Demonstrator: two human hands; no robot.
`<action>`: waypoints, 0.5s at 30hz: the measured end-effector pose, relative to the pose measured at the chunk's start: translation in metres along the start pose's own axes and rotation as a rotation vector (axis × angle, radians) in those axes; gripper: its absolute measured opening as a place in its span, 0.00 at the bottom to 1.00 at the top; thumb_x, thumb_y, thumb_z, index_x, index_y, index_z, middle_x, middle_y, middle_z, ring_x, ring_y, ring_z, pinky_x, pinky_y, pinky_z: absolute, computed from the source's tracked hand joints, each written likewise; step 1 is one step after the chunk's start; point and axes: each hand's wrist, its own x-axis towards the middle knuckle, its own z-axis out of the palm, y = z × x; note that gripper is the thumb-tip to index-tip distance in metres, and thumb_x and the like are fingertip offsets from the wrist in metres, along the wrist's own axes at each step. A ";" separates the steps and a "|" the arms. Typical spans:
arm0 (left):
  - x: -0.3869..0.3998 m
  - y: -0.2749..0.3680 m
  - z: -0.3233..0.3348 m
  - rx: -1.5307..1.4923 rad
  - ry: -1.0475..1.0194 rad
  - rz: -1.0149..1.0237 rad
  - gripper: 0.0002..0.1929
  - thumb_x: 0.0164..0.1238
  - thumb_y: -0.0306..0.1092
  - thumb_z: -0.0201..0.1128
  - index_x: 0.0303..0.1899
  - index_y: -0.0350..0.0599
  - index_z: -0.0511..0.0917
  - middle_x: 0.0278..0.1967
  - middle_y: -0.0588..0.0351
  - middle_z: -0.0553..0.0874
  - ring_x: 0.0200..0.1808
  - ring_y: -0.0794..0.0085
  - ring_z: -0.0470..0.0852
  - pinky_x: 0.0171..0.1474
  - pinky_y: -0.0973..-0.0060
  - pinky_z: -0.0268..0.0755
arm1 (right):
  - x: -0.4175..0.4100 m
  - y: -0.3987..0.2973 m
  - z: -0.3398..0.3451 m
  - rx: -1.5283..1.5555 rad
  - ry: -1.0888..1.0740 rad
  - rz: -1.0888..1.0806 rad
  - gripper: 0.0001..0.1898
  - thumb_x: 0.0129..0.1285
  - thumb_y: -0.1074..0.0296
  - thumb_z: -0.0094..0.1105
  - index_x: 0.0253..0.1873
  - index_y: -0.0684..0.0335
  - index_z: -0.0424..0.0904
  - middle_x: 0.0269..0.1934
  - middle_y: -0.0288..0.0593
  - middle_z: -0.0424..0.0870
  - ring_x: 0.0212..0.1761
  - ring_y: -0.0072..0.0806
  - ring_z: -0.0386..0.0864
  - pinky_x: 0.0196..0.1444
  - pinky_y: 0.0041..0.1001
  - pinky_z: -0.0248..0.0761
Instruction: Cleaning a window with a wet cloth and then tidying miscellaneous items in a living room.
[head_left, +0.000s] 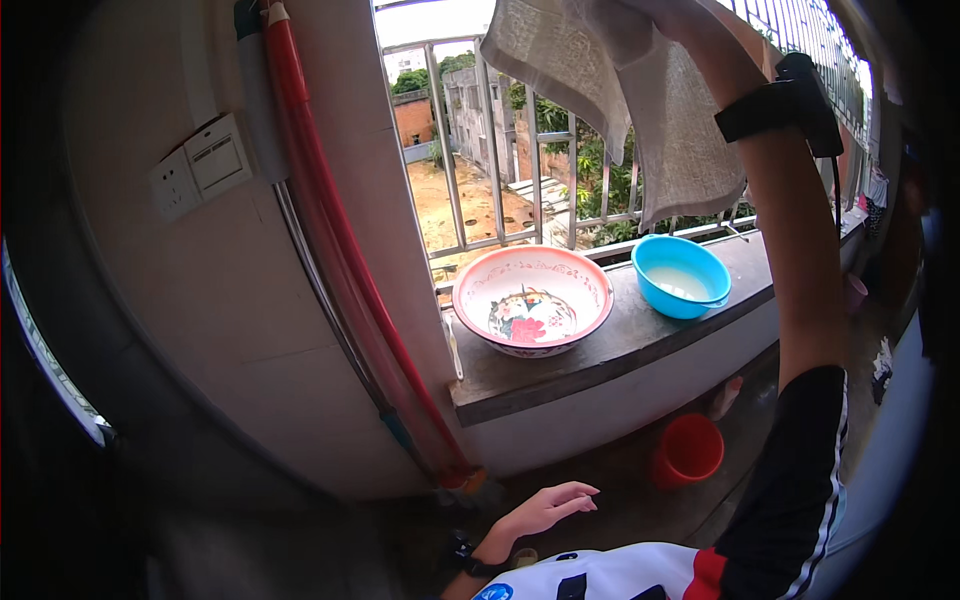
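Observation:
My right arm is raised, and my right hand (671, 13) is at the top edge of the view, partly cut off, gripping a thin beige cloth (686, 142). The cloth hangs in two flaps in front of the metal window bars. My left hand (551, 508) is low in front of my body, fingers slightly bent, holding nothing. On the sill between the hands stands an enamel basin (532, 330) with a pink rim and a flower pattern. Beside it, to the right, is a blue plastic basin (679, 244) with cloudy liquid inside.
Mops with red and metal poles (315, 150) lean against the left wall near a wall socket (175, 184). A white toothbrush-like stick (454, 349) lies at the left end of the concrete sill (592, 367). A red bucket (690, 450) stands on the floor.

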 end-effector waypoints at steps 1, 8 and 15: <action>-0.006 0.006 -0.004 -0.011 0.031 0.005 0.15 0.63 0.36 0.47 0.49 0.38 0.66 0.39 0.56 0.76 0.43 0.77 0.73 0.49 0.81 0.62 | 0.001 -0.005 0.021 -0.060 -0.052 0.015 0.25 0.43 0.53 0.57 0.44 0.65 0.72 0.38 0.48 0.76 0.38 0.31 0.75 0.38 0.26 0.68; -0.054 0.037 -0.036 0.061 0.151 0.258 0.15 0.63 0.36 0.47 0.48 0.39 0.68 0.38 0.55 0.77 0.43 0.74 0.74 0.49 0.80 0.63 | -0.006 -0.048 0.125 -0.188 -0.004 0.148 0.26 0.41 0.49 0.56 0.39 0.68 0.75 0.34 0.52 0.77 0.35 0.36 0.76 0.36 0.28 0.68; -0.065 0.034 -0.036 0.004 0.133 0.255 0.15 0.64 0.35 0.46 0.48 0.36 0.67 0.37 0.55 0.76 0.42 0.76 0.73 0.48 0.80 0.64 | -0.008 -0.012 0.121 -0.064 -0.111 0.130 0.29 0.43 0.44 0.56 0.38 0.69 0.74 0.29 0.46 0.78 0.30 0.28 0.77 0.33 0.24 0.70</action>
